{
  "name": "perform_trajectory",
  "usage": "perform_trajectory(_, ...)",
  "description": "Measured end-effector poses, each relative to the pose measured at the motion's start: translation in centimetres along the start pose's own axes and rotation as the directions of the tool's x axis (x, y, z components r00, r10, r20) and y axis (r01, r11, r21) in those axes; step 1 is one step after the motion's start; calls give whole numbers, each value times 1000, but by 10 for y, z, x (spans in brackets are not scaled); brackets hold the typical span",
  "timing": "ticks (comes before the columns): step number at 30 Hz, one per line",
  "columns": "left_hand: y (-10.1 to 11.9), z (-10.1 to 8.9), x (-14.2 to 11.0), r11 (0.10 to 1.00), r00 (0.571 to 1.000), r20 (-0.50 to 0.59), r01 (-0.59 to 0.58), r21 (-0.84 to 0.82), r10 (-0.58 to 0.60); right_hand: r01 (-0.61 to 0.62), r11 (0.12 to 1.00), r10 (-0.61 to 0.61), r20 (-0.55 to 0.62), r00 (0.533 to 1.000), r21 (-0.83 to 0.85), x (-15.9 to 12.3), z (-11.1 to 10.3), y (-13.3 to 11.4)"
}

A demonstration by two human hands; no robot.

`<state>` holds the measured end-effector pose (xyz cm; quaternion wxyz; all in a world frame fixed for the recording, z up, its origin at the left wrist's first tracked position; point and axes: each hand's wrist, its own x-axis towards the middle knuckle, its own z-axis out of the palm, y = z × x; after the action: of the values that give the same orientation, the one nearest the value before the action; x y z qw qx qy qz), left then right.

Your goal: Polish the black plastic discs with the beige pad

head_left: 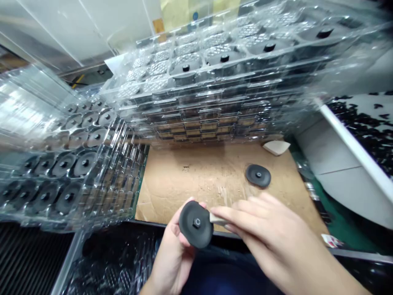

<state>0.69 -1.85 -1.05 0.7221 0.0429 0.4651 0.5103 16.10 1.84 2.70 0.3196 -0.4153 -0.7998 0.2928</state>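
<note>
My left hand (172, 250) is closed around a black round disc (192, 235) with a small raised hub at its centre. The dished face is turned up toward me. My right hand (267, 233) pinches a thin beige piece (217, 220) between thumb and fingers, its end against the disc's right rim. What the beige piece is made of cannot be told. A second black disc (258, 176) of the same kind lies on the cardboard sheet (196, 184), beyond my right hand.
Stacked clear plastic trays (208, 98) stand behind the cardboard, the top one holding several discs in its front row. Another tray stack (70, 164) with discs is on the left. A beige wedge (276, 147) lies at the back right. Small black parts (362, 123) fill a white bin at right.
</note>
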Motion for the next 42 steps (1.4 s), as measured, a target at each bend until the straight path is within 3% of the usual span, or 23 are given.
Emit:
perform_trajectory(3, 2, 3, 2, 1000, 1000, 20, 19, -2, -19, 17, 990, 1, -126, 992, 139, 4, 2, 5)
perform_trajectory(6, 2, 3, 5, 1000, 1000, 16, -10, -15, 10, -211, 932, 231, -37, 972, 294, -2, 9, 26)
perform_trajectory(8, 2, 1, 5, 998, 999, 4, -42, -37, 43, -388, 878, 384, 74, 920, 281, -17, 18, 48)
perform_trajectory(12, 4, -4, 7, 995, 999, 17, -44, -92, 46, -498, 845, 504, 23, 864, 195, -54, 40, 84)
perform_trajectory(16, 4, 1, 8, 995, 999, 40, -20, -101, 24, -517, 836, 529, -18, 849, 181, -54, 40, 76)
perform_trajectory(19, -1, 5, 8, 997, 998, 44, -39, -69, 42, -397, 888, 435, -142, 889, 234, -26, 25, 43)
perform_trajectory(22, -4, 5, 7, 999, 999, 43, -25, -29, 26, -98, 976, 146, -249, 957, 194, 0, 16, 10)
perform_trajectory(24, -4, 2, 5, 1000, 1000, 3, 8, -6, -8, -19, 980, 47, -138, 989, 199, 9, 15, -3)
perform_trajectory(27, -3, 2, 4, 1000, 998, -53, -15, 13, 15, -81, 973, 60, 101, 993, 216, 14, 16, -8)
perform_trajectory(28, -2, 3, 4, 1000, 999, -44, -15, 17, 16, -82, 978, 68, 78, 995, 190, 15, 17, -8)
perform_trajectory(31, -1, 8, 2, 1000, 1000, 10, 29, 10, -29, 4, 991, 15, -140, 990, 137, 14, 19, -9)
perform_trajectory(32, 0, 8, 2, 999, 999, 35, 34, 2, -34, 34, 987, -9, -156, 988, 156, 11, 17, -9)
perform_trajectory(35, 4, 6, 0, 998, 993, 105, 60, -24, -57, 9, 979, -5, -20, 1000, 206, -3, 5, -6)
perform_trajectory(39, 7, 10, -2, 987, 981, 120, 156, -46, -149, -91, 996, 91, 31, 995, -20, -17, -12, -1)
perform_trajectory(41, 6, 15, -2, 987, 981, 119, 159, -12, -157, -16, 994, 17, 8, 1000, -111, -11, -14, -2)
perform_trajectory(42, 5, 17, -2, 990, 984, 106, 141, 19, -142, 76, 992, -77, -1, 997, -99, -5, -13, -3)
